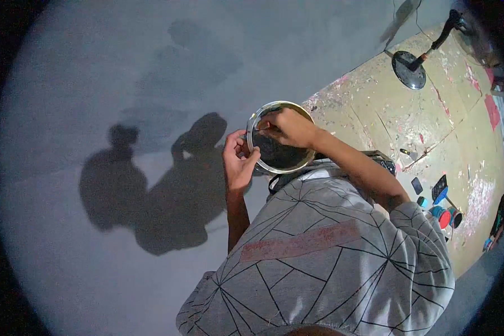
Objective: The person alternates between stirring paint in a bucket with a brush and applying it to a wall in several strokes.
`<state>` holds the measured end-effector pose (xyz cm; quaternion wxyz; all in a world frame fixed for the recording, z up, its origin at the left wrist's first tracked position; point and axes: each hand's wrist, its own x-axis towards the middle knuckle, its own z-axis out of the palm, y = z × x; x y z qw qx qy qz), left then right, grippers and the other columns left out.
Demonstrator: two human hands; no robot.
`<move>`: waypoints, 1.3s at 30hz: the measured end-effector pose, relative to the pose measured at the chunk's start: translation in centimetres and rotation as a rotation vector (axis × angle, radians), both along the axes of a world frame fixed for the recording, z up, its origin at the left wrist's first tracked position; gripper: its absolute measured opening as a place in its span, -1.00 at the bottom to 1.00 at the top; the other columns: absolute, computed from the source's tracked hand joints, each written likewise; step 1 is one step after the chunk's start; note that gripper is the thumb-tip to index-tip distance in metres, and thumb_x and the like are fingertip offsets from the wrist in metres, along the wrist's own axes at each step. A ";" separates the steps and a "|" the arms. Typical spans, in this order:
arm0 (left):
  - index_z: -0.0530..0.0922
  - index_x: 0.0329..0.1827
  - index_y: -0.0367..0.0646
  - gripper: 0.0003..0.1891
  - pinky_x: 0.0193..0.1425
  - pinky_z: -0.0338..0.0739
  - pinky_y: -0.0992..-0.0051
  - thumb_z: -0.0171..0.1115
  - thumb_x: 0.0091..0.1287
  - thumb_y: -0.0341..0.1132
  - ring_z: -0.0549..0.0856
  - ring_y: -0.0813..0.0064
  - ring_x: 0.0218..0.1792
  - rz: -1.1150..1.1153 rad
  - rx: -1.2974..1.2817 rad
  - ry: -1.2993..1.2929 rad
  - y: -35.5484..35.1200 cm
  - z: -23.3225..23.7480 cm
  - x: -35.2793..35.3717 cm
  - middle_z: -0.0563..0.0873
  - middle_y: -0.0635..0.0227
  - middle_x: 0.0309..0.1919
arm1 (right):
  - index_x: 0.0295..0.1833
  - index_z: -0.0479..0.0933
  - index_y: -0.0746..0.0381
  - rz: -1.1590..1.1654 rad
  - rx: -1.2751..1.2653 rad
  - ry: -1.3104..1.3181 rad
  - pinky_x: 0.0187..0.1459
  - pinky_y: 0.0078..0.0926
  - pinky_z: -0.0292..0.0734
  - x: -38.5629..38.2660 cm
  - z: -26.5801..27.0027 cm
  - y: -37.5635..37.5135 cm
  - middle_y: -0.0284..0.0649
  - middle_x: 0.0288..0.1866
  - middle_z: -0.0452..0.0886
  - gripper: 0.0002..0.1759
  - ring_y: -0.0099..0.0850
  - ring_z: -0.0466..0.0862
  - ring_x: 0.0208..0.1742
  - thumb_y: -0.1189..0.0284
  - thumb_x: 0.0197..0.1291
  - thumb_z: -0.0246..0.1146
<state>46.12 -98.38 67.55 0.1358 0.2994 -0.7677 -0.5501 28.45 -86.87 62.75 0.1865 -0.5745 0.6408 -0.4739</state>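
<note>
A round tin [279, 159] with a shiny metal rim and a dark inside is held in front of my body. My left hand [240, 161] grips its left side, with the thumb over the rim and the fingers around the outer wall. Over the tin's opening, my right hand [290, 127] reaches in with bent, closed fingers. A thin, dark bit shows near those fingertips, too small to name. What lies deep inside the tin is too dark to make out.
A grey wall [123, 67] fills the left, carrying my shadow. Right of it, the paint-spattered floor [369, 106] holds a stand with a round base [409, 70], a phone-like dark slab [417, 185], a blue-handled tool [440, 194] and a red-topped can [444, 218].
</note>
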 end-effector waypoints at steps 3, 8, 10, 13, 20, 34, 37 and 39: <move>0.45 0.22 -0.26 -0.48 -0.18 0.47 0.60 0.32 0.15 -0.63 0.51 0.69 -0.32 -0.009 -0.018 -0.002 0.0 -0.3 0.1 0.46 0.50 -0.35 | -0.02 0.68 0.28 -0.016 0.047 -0.007 -0.14 -0.14 0.62 1.2 -1.4 -0.6 0.04 -0.24 0.72 -0.78 0.03 0.72 -0.22 0.40 0.29 0.31; 0.47 0.19 -0.27 -0.51 -0.19 0.46 0.58 0.33 0.15 -0.61 0.50 0.68 -0.33 0.033 -0.039 0.103 0.1 -0.9 0.3 0.46 0.50 -0.37 | -0.08 0.66 0.31 -0.186 0.067 -0.040 -0.22 -0.21 0.61 -1.5 2.6 2.3 0.07 -0.30 0.70 -0.79 -0.07 0.74 -0.31 0.38 0.32 0.29; 0.48 0.17 -0.27 -0.52 -0.18 0.46 0.57 0.33 0.15 -0.59 0.50 0.67 -0.33 0.071 -0.051 0.072 0.2 -0.9 0.4 0.47 0.49 -0.36 | -0.15 0.66 0.33 -0.300 0.103 -0.114 -0.26 -0.25 0.61 -2.5 3.0 3.8 0.06 -0.38 0.70 -0.79 -0.09 0.74 -0.37 0.38 0.33 0.28; 0.50 0.15 -0.29 -0.55 -0.16 0.46 0.55 0.33 0.15 -0.57 0.51 0.65 -0.32 0.120 -0.048 0.049 0.3 -1.1 0.4 0.48 0.49 -0.35 | -0.10 0.64 0.48 -0.404 -0.169 -0.737 -0.12 -0.38 0.70 -4.5 1.1 5.8 -0.12 -0.25 0.75 -0.72 -0.44 0.76 -0.14 0.42 0.43 0.19; 0.48 0.20 -0.33 -0.52 -0.12 0.51 0.50 0.33 0.18 -0.56 0.55 0.61 -0.27 0.158 0.061 0.096 1.2 -2.2 -0.8 0.49 0.43 -0.32 | -0.02 0.61 0.51 -0.466 -0.130 -0.904 -0.01 -0.32 0.74 -5.6 -2.8 9.5 -0.08 -0.11 0.73 -0.71 -0.33 0.77 -0.10 0.43 0.46 0.19; 0.51 0.18 -0.29 -0.52 -0.20 0.47 0.58 0.38 0.14 -0.58 0.50 0.66 -0.33 -0.013 0.029 0.129 1.5 -5.0 -4.4 0.49 0.51 -0.36 | -0.11 0.65 0.43 -0.713 -0.084 -0.342 -0.20 -0.41 0.68 -3.5 -3.4 11.7 -0.02 -0.29 0.74 -0.82 -0.35 0.78 -0.32 0.51 0.31 0.30; 0.51 0.17 -0.29 -0.50 -0.21 0.47 0.56 0.39 0.12 -0.57 0.50 0.65 -0.34 -0.036 0.015 0.096 1.7 -4.4 -4.7 0.48 0.49 -0.37 | -0.03 0.61 0.46 -0.671 0.016 -0.203 -0.09 -0.50 0.70 -3.3 -3.1 11.9 -0.10 -0.22 0.75 -0.82 -0.45 0.77 -0.20 0.56 0.37 0.23; 0.50 0.17 -0.28 -0.50 -0.23 0.46 0.55 0.39 0.12 -0.56 0.50 0.64 -0.35 -0.055 -0.004 0.070 1.6 -4.7 -4.8 0.48 0.48 -0.37 | -0.04 0.62 0.45 -0.689 0.046 -0.265 -0.11 -0.50 0.70 -3.3 -4.0 11.6 -0.10 -0.23 0.75 -0.83 -0.45 0.77 -0.22 0.57 0.34 0.25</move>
